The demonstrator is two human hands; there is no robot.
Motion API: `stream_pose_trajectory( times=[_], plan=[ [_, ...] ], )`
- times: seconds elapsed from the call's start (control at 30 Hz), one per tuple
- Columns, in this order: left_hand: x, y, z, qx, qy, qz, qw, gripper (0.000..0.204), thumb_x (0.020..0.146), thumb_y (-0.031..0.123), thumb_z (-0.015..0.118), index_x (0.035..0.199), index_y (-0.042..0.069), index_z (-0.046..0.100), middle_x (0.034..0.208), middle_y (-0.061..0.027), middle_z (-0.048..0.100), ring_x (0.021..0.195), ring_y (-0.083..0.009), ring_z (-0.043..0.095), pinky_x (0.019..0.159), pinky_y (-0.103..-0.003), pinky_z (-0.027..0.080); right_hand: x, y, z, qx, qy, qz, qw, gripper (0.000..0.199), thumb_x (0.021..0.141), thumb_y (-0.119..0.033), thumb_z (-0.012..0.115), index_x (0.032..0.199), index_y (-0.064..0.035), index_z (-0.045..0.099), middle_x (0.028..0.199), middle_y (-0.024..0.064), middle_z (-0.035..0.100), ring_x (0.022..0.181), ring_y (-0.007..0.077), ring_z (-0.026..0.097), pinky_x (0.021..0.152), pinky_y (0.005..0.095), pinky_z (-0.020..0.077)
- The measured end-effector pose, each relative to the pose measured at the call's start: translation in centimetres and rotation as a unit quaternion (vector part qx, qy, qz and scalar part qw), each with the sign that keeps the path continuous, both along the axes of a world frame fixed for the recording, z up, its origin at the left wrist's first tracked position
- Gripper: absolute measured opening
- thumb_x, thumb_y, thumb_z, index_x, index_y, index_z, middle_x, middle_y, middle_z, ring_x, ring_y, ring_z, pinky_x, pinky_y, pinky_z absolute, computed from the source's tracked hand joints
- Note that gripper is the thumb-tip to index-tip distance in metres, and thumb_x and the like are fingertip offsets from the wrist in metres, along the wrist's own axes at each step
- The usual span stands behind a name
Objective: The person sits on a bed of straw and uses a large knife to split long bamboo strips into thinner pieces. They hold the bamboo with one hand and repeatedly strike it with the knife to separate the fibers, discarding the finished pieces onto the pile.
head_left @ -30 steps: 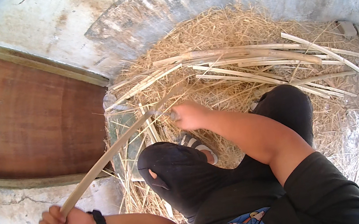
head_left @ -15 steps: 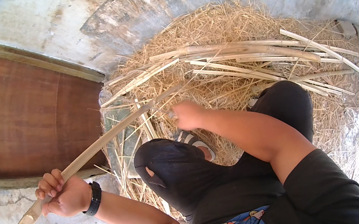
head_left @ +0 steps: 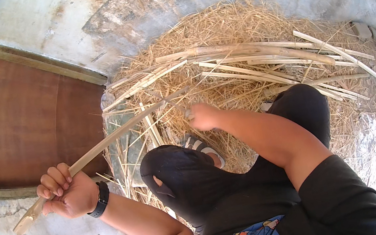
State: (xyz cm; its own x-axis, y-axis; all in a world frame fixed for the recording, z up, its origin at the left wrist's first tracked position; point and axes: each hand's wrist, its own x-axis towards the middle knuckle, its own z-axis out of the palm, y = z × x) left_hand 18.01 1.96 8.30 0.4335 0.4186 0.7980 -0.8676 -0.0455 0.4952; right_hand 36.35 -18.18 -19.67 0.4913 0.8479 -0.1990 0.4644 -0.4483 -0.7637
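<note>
Strip [head_left: 107, 140], pale, long and slightly bowed, slants past the left knee [head_left: 156, 165]: its near end lies out to the left of that knee, its far end beyond and to the right of it, above the straw [head_left: 227, 24]. The left hand [head_left: 67, 191], well left of the knee, has its fingers curled round the strip close to the near end, thumb below, with a short knotted stub showing behind the grip. Holding it there seems to steady the strip while leaving most of its length free.

Beyond the knee and to its right, the right hand [head_left: 204, 116] is closed in a fist around a small tool [head_left: 189, 114]. A thin, blurred part seems to run from it toward the strip's far end; whether it touches I cannot tell. Bare fingers stay apart from the wood on this side, probably so the tool alone meets it. Whether the far end rests on anything is unclear.

Farther beyond the knee, mostly to its right, sticks [head_left: 261, 49] lie on the straw, roughly lengthwise together, perhaps to keep them within reach. Just right of the knee shows a sandal [head_left: 196, 144].
</note>
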Motion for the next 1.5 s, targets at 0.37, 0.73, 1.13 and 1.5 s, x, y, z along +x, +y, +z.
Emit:
stream_pose_trajectory(
  times=[0.37,0.73,1.13,1.5],
  plan=[
    [2.6,-1.8,0.7,0.028,0.018,-0.017,0.999,0.049,0.097,0.062,0.055,0.085,0.014,0.057,0.069,0.0048,0.035,0.062,-0.0106,0.031,0.058,-0.026,0.028,-0.9,1.8,-3.2,0.095,0.047,-0.15,0.983,0.034,0.085,-0.015,0.064,0.115,0.0022,0.062,0.099,0.0212,0.071,0.09,0.0369,0.071,0.081,0.0455,0.0581],
    [4.2,-2.2,1.0,0.032,0.007,-0.014,0.999,0.052,0.096,0.065,0.054,0.089,0.014,0.056,0.07,0.0034,0.039,0.062,-0.0111,0.032,0.058,-0.026,0.029,-3.8,1.6,7.9,0.27,0.064,-0.086,0.957,0.033,0.082,-0.019,0.069,0.109,0.0002,0.063,0.093,0.0231,0.071,0.088,0.0398,0.071,0.077,0.0485,0.0554],
    [5.7,-2.8,1.1,0.0,0.008,0.141,0.99,0.06,0.096,0.073,0.045,0.09,0.013,0.055,0.071,0.0022,0.04,0.061,-0.0113,0.034,0.056,-0.026,0.03,-3.0,1.3,7.9,0.145,0.1,-0.1,0.979,0.035,0.082,-0.02,0.072,0.109,-0.0001,0.062,0.094,0.0205,0.07,0.086,0.0341,0.069,0.077,0.0445,0.0553],
    [7.6,-4.1,1.1,-0.019,-0.001,0.165,0.986,0.059,0.098,0.07,0.044,0.092,0.013,0.056,0.072,0.0021,0.041,0.061,-0.0112,0.036,0.057,-0.026,0.032,0.5,0.3,3.4,0.076,0.144,-0.108,0.981,0.038,0.081,-0.018,0.07,0.108,0.0054,0.061,0.095,0.0259,0.07,0.087,0.0429,0.07,0.077,0.0486,0.0549]
  ],
)
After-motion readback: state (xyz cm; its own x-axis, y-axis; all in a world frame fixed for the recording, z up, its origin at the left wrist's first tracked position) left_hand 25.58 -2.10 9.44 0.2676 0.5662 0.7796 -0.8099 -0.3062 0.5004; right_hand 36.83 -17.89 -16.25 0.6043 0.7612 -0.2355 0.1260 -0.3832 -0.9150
